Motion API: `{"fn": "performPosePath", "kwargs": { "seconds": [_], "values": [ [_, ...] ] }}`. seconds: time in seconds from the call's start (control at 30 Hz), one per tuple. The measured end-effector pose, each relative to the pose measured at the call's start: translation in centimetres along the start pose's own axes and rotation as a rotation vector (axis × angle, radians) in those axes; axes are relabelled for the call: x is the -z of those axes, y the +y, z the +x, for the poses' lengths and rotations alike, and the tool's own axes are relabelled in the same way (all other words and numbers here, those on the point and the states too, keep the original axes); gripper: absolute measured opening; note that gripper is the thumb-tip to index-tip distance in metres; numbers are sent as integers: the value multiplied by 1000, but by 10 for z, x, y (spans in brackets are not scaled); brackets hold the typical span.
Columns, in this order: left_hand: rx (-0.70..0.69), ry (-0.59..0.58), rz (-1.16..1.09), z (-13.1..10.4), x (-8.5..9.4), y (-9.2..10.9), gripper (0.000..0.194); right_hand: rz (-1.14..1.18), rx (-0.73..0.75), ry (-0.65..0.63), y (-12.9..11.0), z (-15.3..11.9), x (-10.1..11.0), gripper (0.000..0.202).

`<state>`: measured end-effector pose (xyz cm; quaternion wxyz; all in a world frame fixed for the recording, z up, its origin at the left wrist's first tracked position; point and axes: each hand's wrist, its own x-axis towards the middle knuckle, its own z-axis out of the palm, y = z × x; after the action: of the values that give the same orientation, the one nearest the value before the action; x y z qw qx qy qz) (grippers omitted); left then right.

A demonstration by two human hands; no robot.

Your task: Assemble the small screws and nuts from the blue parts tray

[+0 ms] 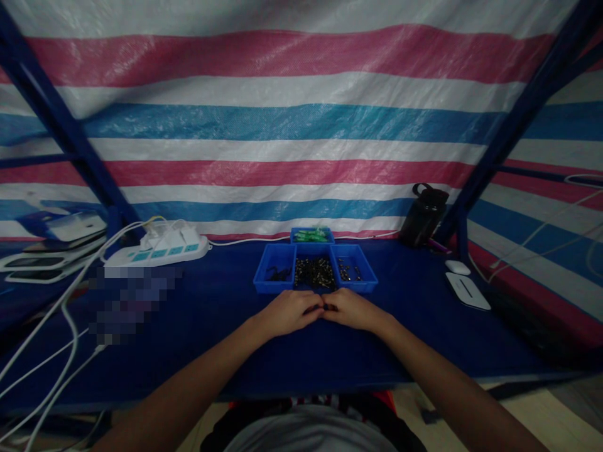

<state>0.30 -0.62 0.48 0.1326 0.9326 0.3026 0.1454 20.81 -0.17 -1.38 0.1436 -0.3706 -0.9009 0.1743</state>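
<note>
The left hand (296,311) and right hand (351,309) curl together, grip indiscernible, between the table's (211,320) front edge and small parts (315,270), probably light, stiff, best pinched mid-body.

I counted one bench (226,358), and on it four blue bins (273,288), three in a front row and one behind. The dark and brassy pieces (315,271) in the middle bin lay too thick to number, and so did the green pieces (311,236) in the rear one. Two hands were there, one left grip (292,312) and one right grip (352,308). Besides those I made out one power strip (181,254), one black bottle (423,218), one rounded white case (458,268), one flat white device (468,291) and two slanting blue posts (70,129).
</note>
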Motion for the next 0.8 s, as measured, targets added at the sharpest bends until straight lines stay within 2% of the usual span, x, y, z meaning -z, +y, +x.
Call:
{"fn": "performPosePath", "kwargs": {
  "seconds": [0.37,0.57,0.8],
  "values": [
    [121,-33,98,0,0,-8,11,86,-50,43,-1,-2,5,17],
    [88,-65,110,0,-3,-8,14,274,-55,16,-1,-1,4,17],
    [54,-66,119,0,-4,-9,15,305,-17,28,-4,-2,5,16]
  ]
}}
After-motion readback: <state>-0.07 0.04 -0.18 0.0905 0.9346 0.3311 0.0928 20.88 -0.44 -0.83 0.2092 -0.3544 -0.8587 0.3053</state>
